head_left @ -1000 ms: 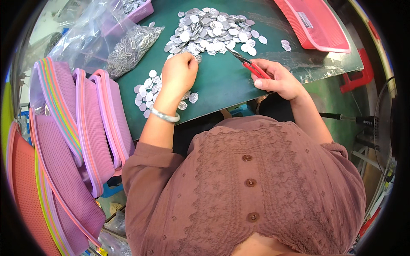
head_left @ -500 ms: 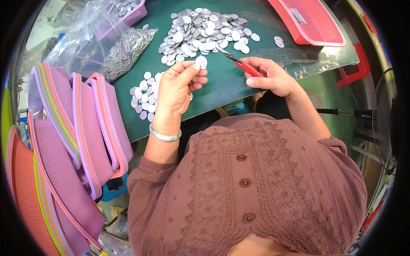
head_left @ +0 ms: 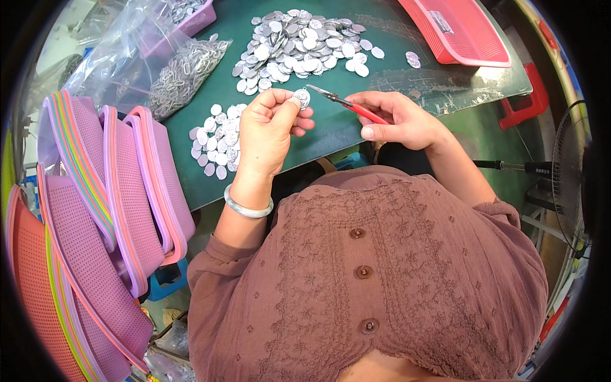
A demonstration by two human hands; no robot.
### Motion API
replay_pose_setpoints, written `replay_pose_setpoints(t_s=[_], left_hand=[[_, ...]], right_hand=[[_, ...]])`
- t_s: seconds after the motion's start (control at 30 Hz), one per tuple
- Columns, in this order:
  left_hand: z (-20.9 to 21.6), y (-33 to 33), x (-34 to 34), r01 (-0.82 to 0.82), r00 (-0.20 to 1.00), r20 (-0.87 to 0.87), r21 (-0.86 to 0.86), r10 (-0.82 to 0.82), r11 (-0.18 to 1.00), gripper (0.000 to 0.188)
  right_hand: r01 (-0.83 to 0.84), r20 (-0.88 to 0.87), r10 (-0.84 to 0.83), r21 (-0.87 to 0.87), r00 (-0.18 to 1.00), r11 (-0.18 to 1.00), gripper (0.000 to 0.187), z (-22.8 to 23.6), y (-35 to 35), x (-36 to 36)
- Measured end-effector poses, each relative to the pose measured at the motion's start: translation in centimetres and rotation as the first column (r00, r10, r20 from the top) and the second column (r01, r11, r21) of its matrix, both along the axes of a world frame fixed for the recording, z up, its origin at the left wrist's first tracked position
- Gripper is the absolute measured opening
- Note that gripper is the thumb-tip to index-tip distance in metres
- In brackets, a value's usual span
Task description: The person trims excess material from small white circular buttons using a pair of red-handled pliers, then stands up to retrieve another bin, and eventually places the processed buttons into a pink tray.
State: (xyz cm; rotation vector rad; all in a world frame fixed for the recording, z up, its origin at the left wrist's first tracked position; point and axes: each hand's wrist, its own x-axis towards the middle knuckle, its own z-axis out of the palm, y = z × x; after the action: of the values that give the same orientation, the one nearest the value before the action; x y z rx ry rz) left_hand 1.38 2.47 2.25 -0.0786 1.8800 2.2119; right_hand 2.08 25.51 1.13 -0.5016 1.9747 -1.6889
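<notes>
Pinched between the thumb and fingers of my left hand point(head_left: 273, 124) is a small silver oval tag point(head_left: 301, 98), held up above the table. My right hand point(head_left: 400, 121) grips red-handled pliers point(head_left: 363, 111), their metal jaws pointing left toward the tag and apart from it. Beyond both hands lies a big heap of silver oval tags point(head_left: 299, 48). A smaller group of similar tags point(head_left: 216, 137) spreads on the table beside my left wrist, partly hidden by it.
The green table point(head_left: 331, 137) has a pink basket point(head_left: 471, 38) at its far right, with a few loose tags point(head_left: 413, 60) nearby. A clear bag of metal clips point(head_left: 184, 79) lies at the far left. Stacked purple baskets point(head_left: 137, 197) crowd my left side. A fan point(head_left: 569, 172) stands at right.
The tag in my left hand is turned differently, and its face shows more. The pliers have swung so their jaws point left, closer to the tag.
</notes>
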Motion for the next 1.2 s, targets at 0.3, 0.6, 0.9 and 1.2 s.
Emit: replay_pose_setpoints(t_s=[0.3,0.6,0.9,1.2], left_hand=[[0.4,0.1,0.3,0.012,1.000,-0.018,-0.007,-0.012,1.000,0.006],[0.6,0.1,0.5,0.020,1.000,0.004,0.019,-0.020,1.000,0.006],[-0.2,-0.2,0.8,0.039,0.999,0.019,-0.010,-0.039,0.999,0.008],[-0.1,-2.5,-0.2,0.045,0.947,-0.064,-0.944,-0.316,0.327,0.020]], right_hand=[[-0.003,0.006,0.003,-0.010,1.000,1.000,0.047,0.7,-0.5,0.6],[-0.016,0.047,0.016,-0.001,0.999,1.000,0.045,1.2,-0.6,0.8],[-0.066,0.034,0.065,0.036,0.997,0.997,0.049,0.3,-0.3,0.5],[0.119,0.014,-0.120,0.071,0.993,0.990,0.058,0.4,1.3,-1.0]])
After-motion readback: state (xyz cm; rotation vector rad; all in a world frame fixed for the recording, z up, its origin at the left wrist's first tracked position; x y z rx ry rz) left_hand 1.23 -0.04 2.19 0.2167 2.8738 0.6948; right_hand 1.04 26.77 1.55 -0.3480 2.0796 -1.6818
